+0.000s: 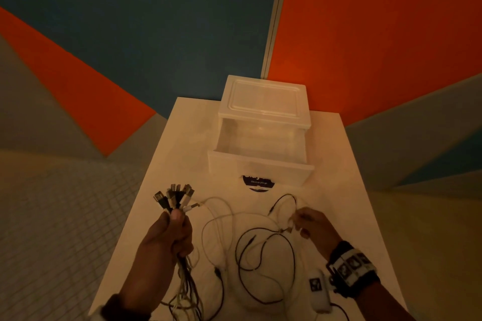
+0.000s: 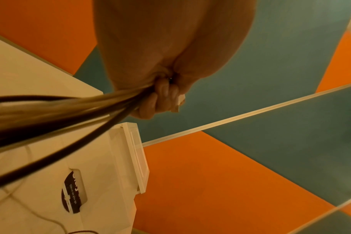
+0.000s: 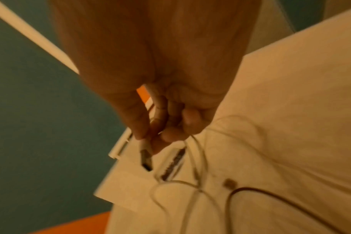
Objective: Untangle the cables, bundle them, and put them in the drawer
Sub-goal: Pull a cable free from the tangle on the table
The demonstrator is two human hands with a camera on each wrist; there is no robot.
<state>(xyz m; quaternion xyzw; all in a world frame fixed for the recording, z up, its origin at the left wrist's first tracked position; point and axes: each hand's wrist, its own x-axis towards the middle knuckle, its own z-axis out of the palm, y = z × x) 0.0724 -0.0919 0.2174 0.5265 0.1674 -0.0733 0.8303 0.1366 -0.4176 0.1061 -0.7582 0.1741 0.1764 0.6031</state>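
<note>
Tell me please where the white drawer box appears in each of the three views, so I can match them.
Head: drawer box top centre on the table, drawer pulled open.
Left wrist: lower centre, under the left hand.
Right wrist: lower centre, past the right hand.
Shared landmark: dark sticker on the drawer front.

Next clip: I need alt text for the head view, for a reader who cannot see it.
Over a white table, the left hand grips a bunch of cables with USB plugs fanned upward, while the right hand pinches a white cable end. Loose black and white cables sprawl between them; an open translucent drawer sits behind.
</note>
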